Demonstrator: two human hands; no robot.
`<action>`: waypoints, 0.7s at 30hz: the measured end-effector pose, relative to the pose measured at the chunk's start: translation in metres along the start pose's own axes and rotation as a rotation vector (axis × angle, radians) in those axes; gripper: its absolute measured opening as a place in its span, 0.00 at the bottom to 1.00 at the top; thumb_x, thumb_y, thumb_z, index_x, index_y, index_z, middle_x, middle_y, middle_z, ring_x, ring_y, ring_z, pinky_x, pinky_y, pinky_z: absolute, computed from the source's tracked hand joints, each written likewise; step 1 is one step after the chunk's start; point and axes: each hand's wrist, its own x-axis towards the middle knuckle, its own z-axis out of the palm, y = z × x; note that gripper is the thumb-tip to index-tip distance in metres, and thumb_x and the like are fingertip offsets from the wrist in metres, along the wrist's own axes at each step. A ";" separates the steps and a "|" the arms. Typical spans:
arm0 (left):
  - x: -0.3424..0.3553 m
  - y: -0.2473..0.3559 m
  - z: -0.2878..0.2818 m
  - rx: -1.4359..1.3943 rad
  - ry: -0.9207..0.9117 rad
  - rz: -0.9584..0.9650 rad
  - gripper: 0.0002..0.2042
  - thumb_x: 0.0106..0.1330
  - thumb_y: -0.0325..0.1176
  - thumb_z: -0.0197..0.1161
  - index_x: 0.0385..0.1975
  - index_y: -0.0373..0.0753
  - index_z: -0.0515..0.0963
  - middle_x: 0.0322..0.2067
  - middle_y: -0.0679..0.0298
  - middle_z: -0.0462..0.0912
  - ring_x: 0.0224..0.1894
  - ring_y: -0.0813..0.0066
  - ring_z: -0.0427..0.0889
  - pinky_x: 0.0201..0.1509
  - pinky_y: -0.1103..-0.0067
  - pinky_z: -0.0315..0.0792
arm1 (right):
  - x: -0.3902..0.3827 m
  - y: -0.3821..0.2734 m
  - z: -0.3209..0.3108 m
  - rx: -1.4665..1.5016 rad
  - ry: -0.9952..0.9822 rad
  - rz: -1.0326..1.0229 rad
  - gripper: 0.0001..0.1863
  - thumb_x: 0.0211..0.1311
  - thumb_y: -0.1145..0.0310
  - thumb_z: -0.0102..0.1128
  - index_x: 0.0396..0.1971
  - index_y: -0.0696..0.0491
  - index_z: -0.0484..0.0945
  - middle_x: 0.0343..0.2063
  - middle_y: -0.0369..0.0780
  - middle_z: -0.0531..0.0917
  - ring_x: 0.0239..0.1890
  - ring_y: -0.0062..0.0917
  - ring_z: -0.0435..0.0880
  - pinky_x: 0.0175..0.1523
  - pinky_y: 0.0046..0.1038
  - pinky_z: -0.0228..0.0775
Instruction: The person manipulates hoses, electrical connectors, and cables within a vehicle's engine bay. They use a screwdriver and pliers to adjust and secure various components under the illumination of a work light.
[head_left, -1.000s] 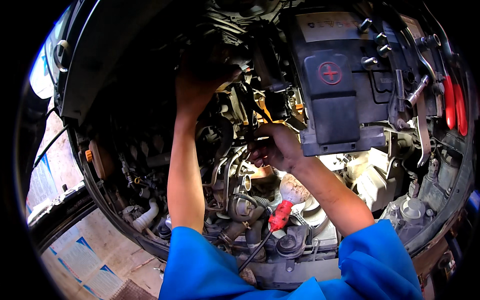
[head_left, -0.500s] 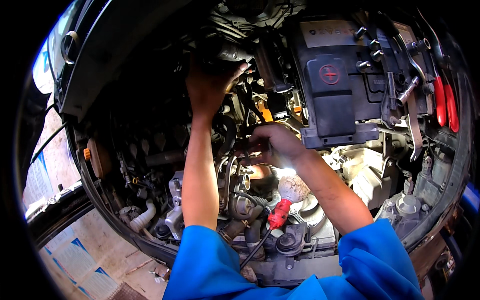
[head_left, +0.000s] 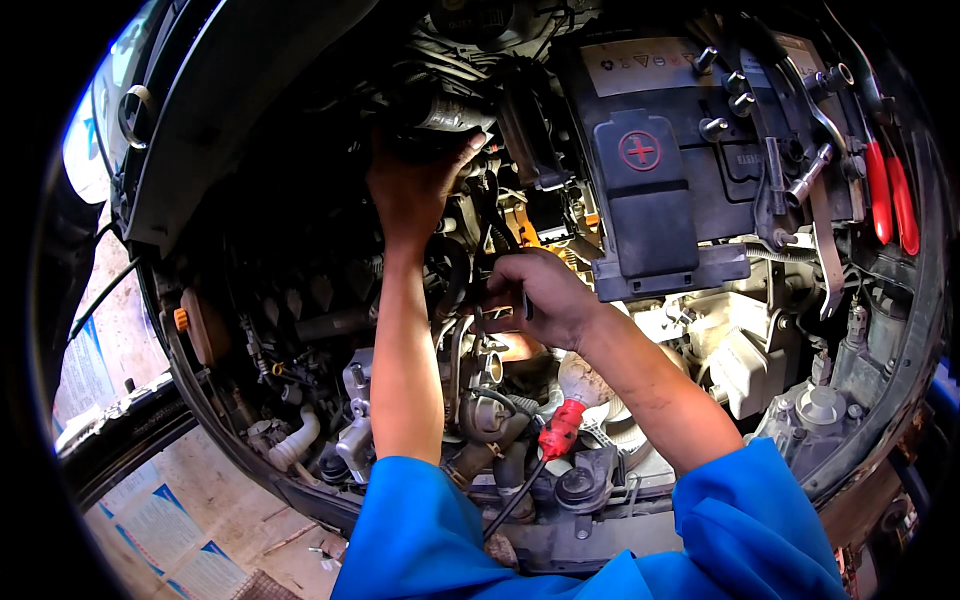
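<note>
Deep in the engine bay, my left hand reaches to a dark cylindrical part. The thumb lies along its right side; the other fingers curl round it into shadow. Nearer and to the right, my right hand is closed with bent fingers beside a black hose. What its fingertips grip is hidden in the dark. An orange part shows just beyond that hand. Under my right forearm rests a lit work lamp with a red holder.
A black battery with a covered terminal fills the right side. Loose bolts, a socket wrench and red-handled pliers lie on and beside it. An orange-capped reservoir stands at the left edge.
The view has shifted slightly, so the battery sits a little further left. My right hand has turned slightly, its fingers more tightly bent. My left hand stays at the cylindrical part.
</note>
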 end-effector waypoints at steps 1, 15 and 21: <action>0.001 -0.002 0.001 -0.020 0.016 0.008 0.36 0.46 0.38 0.79 0.53 0.31 0.68 0.43 0.56 0.82 0.43 0.70 0.81 0.49 0.76 0.74 | 0.000 0.000 -0.001 0.006 0.007 0.002 0.04 0.56 0.74 0.51 0.24 0.57 0.72 0.27 0.43 0.77 0.35 0.35 0.82 0.44 0.48 0.77; 0.002 -0.017 0.003 -0.114 0.070 -0.015 0.36 0.42 0.42 0.81 0.47 0.29 0.70 0.34 0.56 0.84 0.33 0.73 0.82 0.38 0.76 0.78 | 0.000 0.003 -0.004 0.015 0.010 -0.015 0.06 0.52 0.75 0.52 0.17 0.56 0.70 0.23 0.40 0.71 0.30 0.32 0.77 0.40 0.50 0.76; 0.002 -0.025 0.003 -0.099 0.098 0.017 0.37 0.40 0.42 0.82 0.49 0.31 0.70 0.35 0.56 0.84 0.33 0.72 0.83 0.37 0.76 0.78 | -0.003 -0.003 -0.002 0.047 -0.066 0.023 0.09 0.51 0.79 0.47 0.13 0.55 0.67 0.25 0.44 0.73 0.37 0.40 0.82 0.43 0.55 0.74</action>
